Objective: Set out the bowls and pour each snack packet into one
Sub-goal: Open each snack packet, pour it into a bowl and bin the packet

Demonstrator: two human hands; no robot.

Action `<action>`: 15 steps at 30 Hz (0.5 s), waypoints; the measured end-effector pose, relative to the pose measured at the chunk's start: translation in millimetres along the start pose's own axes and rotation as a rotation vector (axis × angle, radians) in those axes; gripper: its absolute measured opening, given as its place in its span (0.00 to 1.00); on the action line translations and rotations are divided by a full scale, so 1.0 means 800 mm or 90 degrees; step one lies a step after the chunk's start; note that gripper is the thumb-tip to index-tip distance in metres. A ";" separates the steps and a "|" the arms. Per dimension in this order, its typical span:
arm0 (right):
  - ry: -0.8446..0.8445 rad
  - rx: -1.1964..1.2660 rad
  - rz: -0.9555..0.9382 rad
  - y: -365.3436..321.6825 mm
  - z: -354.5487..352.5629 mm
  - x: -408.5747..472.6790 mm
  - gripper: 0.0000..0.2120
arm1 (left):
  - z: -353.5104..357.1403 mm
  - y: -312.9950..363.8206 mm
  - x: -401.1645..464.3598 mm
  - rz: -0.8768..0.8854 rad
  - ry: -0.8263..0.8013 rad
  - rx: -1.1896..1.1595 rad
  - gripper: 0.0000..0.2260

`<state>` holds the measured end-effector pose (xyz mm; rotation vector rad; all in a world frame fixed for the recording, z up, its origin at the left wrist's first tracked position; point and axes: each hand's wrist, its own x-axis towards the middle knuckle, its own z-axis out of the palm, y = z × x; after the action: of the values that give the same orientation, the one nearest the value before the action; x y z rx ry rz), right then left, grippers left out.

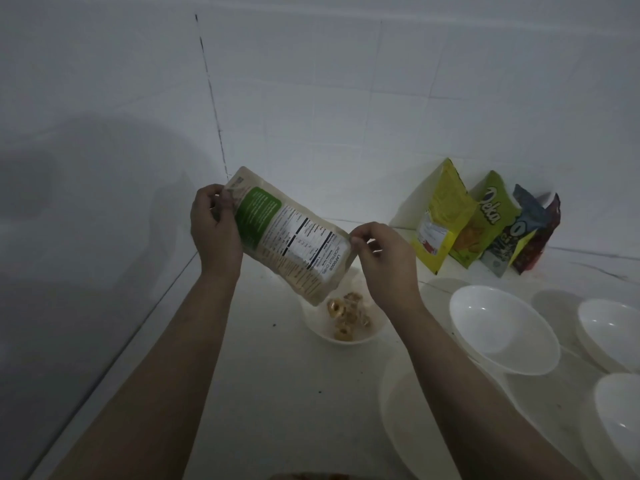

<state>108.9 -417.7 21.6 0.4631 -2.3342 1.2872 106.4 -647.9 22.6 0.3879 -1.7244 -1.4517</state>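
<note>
A beige and green snack packet (pixel 291 237) hangs tilted over a small white bowl (pixel 346 337), its lower end pointing down into it. My left hand (pixel 214 230) pinches the packet's upper left end. My right hand (pixel 384 258) pinches its right corner. Pale ring-shaped snack pieces (pixel 348 315) lie in the bowl below the packet. Empty white bowls stand to the right: a large one (pixel 502 327), one at the right edge (pixel 613 334) and one at the lower right (pixel 620 410).
Several unopened snack packets lean on the tiled wall at the back right: a yellow one (pixel 441 220), a green one (pixel 485 223) and a dark one (pixel 533 237). A white plate (pixel 415 420) lies near the front. Tiled walls meet in a corner behind the white counter (pixel 277 393).
</note>
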 end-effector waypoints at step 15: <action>-0.009 0.004 -0.010 -0.013 0.011 0.007 0.07 | -0.017 0.005 0.004 -0.009 0.015 -0.011 0.04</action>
<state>107.1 -431.1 27.6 0.4935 -2.3347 1.2892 115.7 -657.7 27.4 0.4075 -1.6934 -1.4659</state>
